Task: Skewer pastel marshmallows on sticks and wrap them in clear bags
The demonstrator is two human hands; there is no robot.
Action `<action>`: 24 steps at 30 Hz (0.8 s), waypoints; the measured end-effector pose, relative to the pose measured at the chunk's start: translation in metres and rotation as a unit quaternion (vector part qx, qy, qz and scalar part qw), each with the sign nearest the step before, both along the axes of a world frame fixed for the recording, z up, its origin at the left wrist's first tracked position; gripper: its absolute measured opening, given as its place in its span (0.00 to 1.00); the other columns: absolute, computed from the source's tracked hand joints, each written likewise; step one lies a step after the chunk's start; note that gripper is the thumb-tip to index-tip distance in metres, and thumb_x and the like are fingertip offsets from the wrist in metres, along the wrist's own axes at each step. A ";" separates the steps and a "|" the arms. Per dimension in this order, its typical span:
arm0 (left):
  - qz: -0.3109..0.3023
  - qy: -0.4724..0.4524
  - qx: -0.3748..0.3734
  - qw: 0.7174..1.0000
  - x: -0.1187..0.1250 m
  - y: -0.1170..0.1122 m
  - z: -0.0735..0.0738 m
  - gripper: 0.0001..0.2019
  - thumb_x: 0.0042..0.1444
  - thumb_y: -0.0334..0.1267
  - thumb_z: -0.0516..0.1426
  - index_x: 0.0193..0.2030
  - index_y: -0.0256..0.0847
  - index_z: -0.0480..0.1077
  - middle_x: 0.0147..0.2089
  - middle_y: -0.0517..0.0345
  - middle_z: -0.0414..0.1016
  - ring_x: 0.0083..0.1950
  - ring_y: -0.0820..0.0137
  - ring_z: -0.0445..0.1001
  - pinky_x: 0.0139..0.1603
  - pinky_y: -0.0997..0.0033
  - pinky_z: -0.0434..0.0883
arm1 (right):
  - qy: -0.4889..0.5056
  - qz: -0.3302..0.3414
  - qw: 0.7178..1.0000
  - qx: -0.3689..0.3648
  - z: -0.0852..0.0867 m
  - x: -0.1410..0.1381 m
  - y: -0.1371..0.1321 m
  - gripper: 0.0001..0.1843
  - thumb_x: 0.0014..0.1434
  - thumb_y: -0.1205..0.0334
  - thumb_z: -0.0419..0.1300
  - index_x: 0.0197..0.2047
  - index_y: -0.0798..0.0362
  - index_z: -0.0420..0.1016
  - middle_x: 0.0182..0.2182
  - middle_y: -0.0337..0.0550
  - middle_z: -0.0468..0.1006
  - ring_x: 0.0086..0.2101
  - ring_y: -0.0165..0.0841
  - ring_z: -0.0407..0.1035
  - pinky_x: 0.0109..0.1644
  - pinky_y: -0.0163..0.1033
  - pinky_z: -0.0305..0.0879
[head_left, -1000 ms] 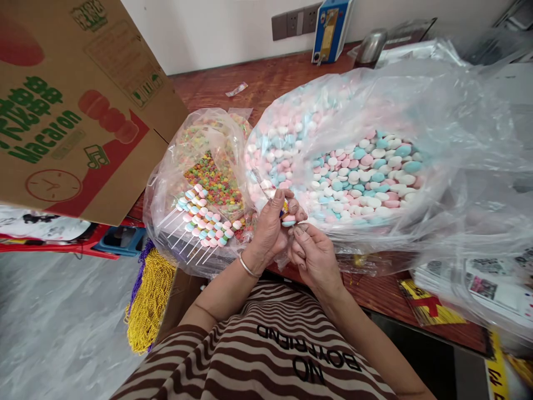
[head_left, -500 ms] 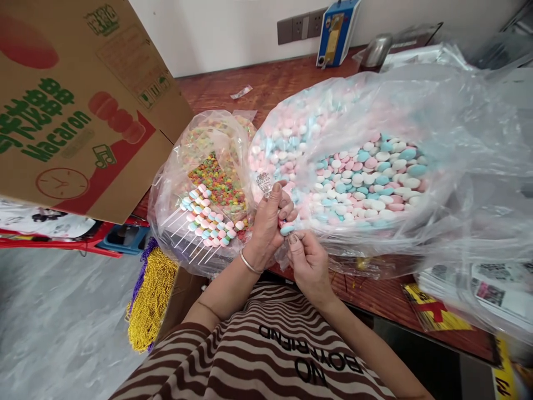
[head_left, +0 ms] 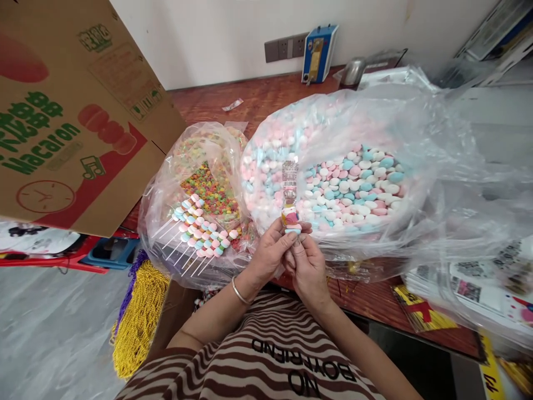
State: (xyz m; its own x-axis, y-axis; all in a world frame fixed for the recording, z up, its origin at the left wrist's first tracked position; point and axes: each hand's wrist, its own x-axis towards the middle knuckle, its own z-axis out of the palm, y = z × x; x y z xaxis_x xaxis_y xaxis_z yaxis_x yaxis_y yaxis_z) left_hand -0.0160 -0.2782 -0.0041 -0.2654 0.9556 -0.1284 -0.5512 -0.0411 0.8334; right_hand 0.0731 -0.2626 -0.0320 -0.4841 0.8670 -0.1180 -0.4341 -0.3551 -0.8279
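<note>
My left hand (head_left: 272, 250) and my right hand (head_left: 307, 265) meet in front of my chest, both pinched on a candy skewer (head_left: 290, 218) that stands upright, with a clear wrapper (head_left: 289, 180) over its top. Behind it lies a big clear bag of pink, blue and white candies (head_left: 353, 180). To the left a smaller clear bag (head_left: 200, 166) holds small multicoloured candies and several finished skewers (head_left: 200, 230) on white sticks.
A brown "Macaron" cardboard box (head_left: 70, 122) stands at the left. Gold bead strings (head_left: 139, 316) hang below the wooden table edge (head_left: 375, 297). A blue device (head_left: 315, 47) and wall sockets sit at the back. Bagged printed papers (head_left: 478, 283) lie at the right.
The skewer has swung from tilted left to upright, and both hands have come together under it, fingertips touching its lower end.
</note>
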 end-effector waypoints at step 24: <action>-0.092 0.017 -0.022 0.995 -0.013 -0.008 0.015 0.33 0.59 0.42 0.65 0.69 0.51 0.59 0.37 0.62 0.73 0.21 0.84 0.65 0.19 0.82 0.52 | -0.043 0.019 0.998 0.038 0.037 0.012 0.061 0.20 0.60 0.41 0.64 0.44 0.48 0.77 0.33 0.38 0.78 0.29 0.29 0.68 0.28 0.33 0.64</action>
